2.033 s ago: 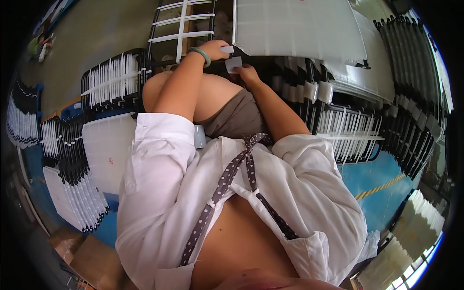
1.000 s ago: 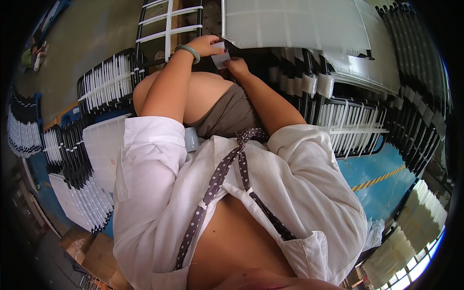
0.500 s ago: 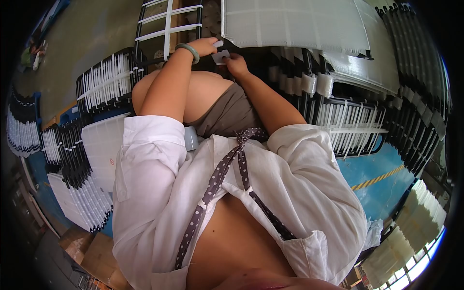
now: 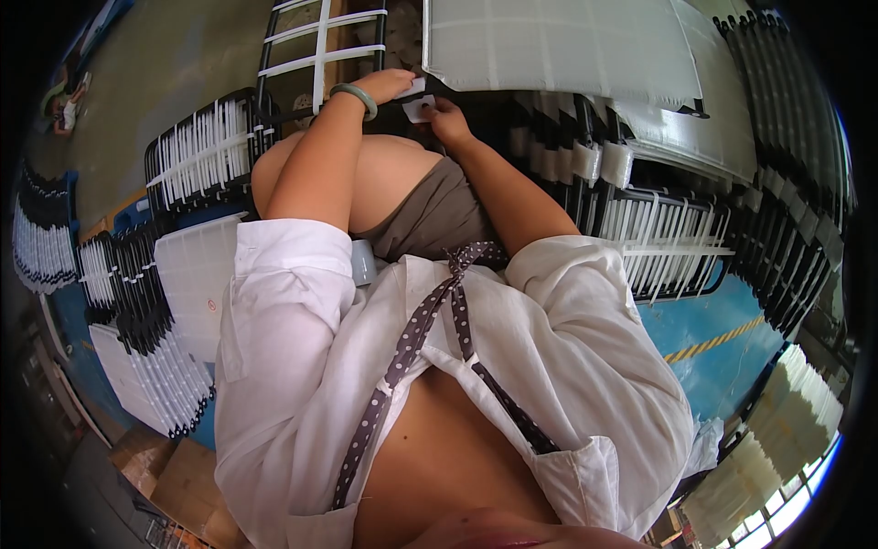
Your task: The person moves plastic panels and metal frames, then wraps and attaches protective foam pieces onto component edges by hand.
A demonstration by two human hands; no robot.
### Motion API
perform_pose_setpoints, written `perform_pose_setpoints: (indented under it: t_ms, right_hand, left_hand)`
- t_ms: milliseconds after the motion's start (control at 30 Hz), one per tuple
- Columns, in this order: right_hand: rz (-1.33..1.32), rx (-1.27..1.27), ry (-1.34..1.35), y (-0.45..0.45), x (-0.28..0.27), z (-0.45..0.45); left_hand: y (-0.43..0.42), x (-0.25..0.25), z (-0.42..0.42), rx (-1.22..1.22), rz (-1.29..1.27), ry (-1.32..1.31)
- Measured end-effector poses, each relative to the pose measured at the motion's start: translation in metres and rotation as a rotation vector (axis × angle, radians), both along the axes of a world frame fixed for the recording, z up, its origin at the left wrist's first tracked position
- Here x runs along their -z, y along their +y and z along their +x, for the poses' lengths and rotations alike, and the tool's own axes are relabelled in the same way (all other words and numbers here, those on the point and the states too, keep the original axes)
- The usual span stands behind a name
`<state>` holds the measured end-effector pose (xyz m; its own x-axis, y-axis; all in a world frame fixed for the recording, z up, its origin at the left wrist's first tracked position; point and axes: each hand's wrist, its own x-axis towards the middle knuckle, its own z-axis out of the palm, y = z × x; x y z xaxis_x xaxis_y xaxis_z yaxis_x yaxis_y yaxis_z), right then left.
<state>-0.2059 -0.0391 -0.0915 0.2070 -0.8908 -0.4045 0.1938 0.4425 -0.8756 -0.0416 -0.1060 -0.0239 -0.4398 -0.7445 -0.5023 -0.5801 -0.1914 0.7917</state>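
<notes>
My left hand (image 4: 390,86), with a green bangle at the wrist, is closed in a pinch on a small white piece of sheet (image 4: 416,87). Just below it, my right hand (image 4: 447,121) grips another small white piece of sheet (image 4: 418,110) between thumb and fingers. The two pieces are close together over a dark gap. Left of my hands stands a black frame strung with white straps (image 4: 320,57). A white fabric panel on a black frame (image 4: 558,46) lies above and right of my right hand.
Strapped black frames (image 4: 206,151) stand stacked at left, with more (image 4: 663,233) at right. Foam-wrapped frame ends (image 4: 585,160) are near my right forearm. Cardboard boxes (image 4: 197,480) sit at lower left. Another person (image 4: 69,108) is far off at upper left.
My left hand has shifted slightly right, and more of its white piece shows. The right hand is almost still. The distant person has changed posture.
</notes>
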Motion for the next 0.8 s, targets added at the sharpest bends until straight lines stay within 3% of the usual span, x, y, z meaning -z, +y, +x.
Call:
perform_pose_setpoints:
  t_ms: [167, 367, 667, 800]
  right_hand:
    - [0.090, -0.001, -0.096, 0.004, -0.012, -0.001]
    - [0.028, -0.154, -0.197, 0.006, -0.019, -0.010]
    - [-0.235, -0.106, -0.065, 0.007, -0.005, -0.005]
    - [-0.294, -0.070, 0.146, -0.002, 0.013, -0.001]
  left_hand:
    - [-0.002, 0.001, 0.004, 0.171, -0.015, 0.027]
    - [0.006, -0.021, -0.005, 0.305, -0.251, -0.147]
    - [0.008, -0.019, -0.012, 0.376, -0.343, -0.288]
    - [0.008, -0.020, -0.010, 0.356, -0.336, -0.267]
